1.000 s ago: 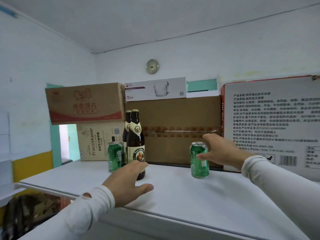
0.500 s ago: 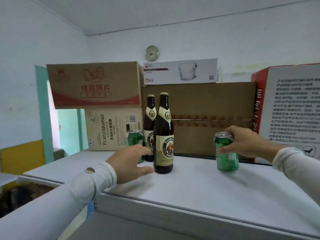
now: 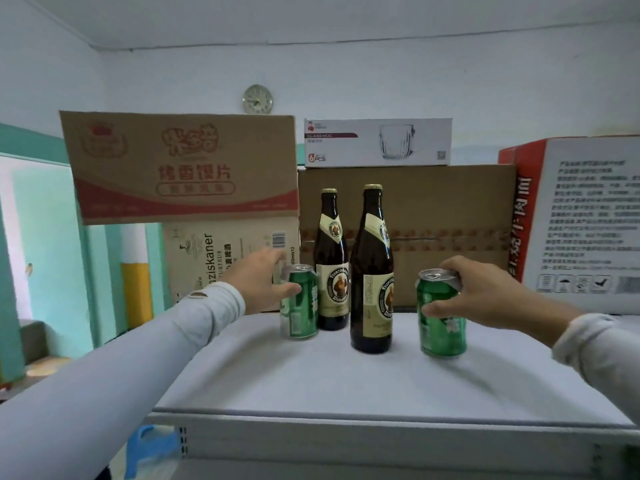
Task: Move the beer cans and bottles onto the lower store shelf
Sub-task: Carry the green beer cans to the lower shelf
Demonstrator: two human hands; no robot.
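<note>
Green aluminium is what we are closing both hands on: our right hand is wrapping its fingers round the upper part of the right green beer can, thumb across the front, and our left hand is curling round the top of the left green beer can, thumb on its face and the other fingers hidden behind it. Both cans are standing on the white top shelf, with two brown glass beer bottles with cream labels between them, the nearer bottle just in front of the farther one.

To do this step well, we judge we are needing a firm hold well down the can walls rather than only at the rims, and a straight lift upward before drawing back, since the left can is sitting just beside the farther bottle and a sideways pull could knock it.

Cans and bottles are all standing upright, long axes vertical, tops pointing at the ceiling; keeping them so while lowering them toward the lower shelf, which is out of view, seems wise. Stacked cardboard boxes are standing behind.
</note>
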